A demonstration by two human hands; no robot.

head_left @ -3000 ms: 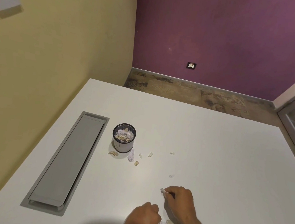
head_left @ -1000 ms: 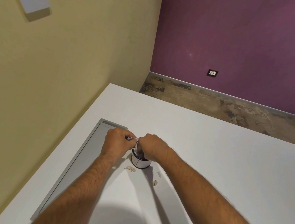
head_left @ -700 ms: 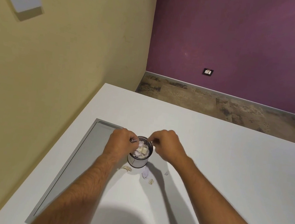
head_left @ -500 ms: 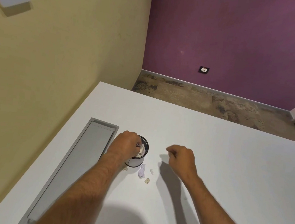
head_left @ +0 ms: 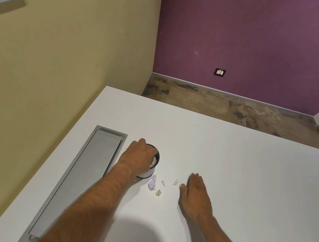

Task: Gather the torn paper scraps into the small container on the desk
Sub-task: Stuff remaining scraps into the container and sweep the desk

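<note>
The small round container (head_left: 148, 175), with a dark rim and a white wall, stands on the white desk (head_left: 237, 179); paper shows inside it. My left hand (head_left: 137, 157) covers its top, and the fingertips dip inside, out of sight. Several torn scraps lie just right of it: a pale purple scrap (head_left: 152, 182), two small white scraps (head_left: 163, 183) (head_left: 175, 181) and a tan scrap (head_left: 158, 193). My right hand (head_left: 195, 196) rests palm down on the desk beside them, holding nothing, with a tiny scrap (head_left: 180, 186) at its thumb.
A long grey cable hatch (head_left: 80, 177) is set into the desk left of the container. The yellow wall runs close along the desk's left edge. The desk's far edge drops to the floor in front of the purple wall.
My right hand has left the container, moved right and come down flat on the desk by the scraps. My left hand stays over the container, now further inside it.
</note>
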